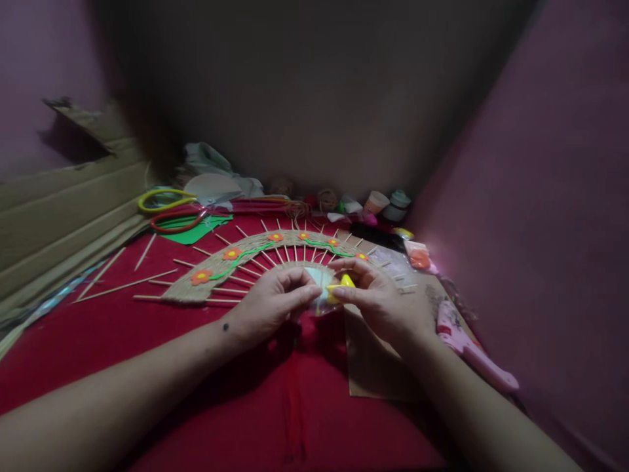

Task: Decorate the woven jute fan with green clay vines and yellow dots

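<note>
Above the red cloth, my left hand (pixel 282 298) pinches a small clear plastic packet (pixel 315 283) with a pale patch on it. My right hand (pixel 381 298) is closed at the packet's other side, thumb and fingers around a bright yellow lump (pixel 343 286) that looks like modelling clay. Whether the lump is inside the packet or out of it, I cannot tell. Just beyond both hands lies a fan-shaped piece of twine woven over thin sticks (pixel 255 248). Orange flowers with yellow centres (pixel 232 254) and wavy green strands decorate it. My hands hide its near middle.
Scissors (pixel 171 208) with yellow and red handles lie at the back left, near green sheets (pixel 196 233). Loose sticks (pixel 125 286) are at left. A pink glue gun (pixel 474 354) rests at right beside brown cardboard (pixel 376 367). Small cups (pixel 376 202) stand behind.
</note>
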The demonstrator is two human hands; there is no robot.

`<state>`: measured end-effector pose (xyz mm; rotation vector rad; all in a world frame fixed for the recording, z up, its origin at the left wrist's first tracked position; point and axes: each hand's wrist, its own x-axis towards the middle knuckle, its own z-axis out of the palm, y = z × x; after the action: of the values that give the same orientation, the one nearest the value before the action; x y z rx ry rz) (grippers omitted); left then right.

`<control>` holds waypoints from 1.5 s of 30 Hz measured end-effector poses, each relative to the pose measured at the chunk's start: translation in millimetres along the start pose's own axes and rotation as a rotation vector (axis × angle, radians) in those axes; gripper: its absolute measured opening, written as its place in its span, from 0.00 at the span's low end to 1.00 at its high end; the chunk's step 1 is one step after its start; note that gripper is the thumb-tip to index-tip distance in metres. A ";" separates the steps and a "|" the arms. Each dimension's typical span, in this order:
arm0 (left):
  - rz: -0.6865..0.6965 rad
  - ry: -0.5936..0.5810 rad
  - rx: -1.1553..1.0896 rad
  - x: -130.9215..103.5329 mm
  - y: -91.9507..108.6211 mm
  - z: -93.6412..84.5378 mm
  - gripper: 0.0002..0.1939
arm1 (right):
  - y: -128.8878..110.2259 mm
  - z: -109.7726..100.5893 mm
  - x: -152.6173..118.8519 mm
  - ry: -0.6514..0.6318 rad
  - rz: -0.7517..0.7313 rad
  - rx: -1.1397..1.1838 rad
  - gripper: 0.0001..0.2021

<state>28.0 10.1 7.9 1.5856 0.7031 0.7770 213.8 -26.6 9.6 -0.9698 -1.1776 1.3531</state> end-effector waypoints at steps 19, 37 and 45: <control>-0.159 -0.121 -0.124 2.0 2.1 -1.2 0.07 | 8.0 -4.3 2.9 0.033 0.159 0.099 0.14; -0.160 -0.260 -0.097 -3.0 0.5 -4.9 0.11 | -17.3 3.6 -14.2 0.114 -0.318 -0.732 0.06; -0.123 -0.152 -0.066 -5.4 3.4 5.1 0.12 | -24.0 27.2 -32.3 -0.023 -0.123 -0.972 0.13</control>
<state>28.9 2.4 10.2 1.5093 0.6517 0.5776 195.9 -63.0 36.3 -1.5036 -1.9311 0.6440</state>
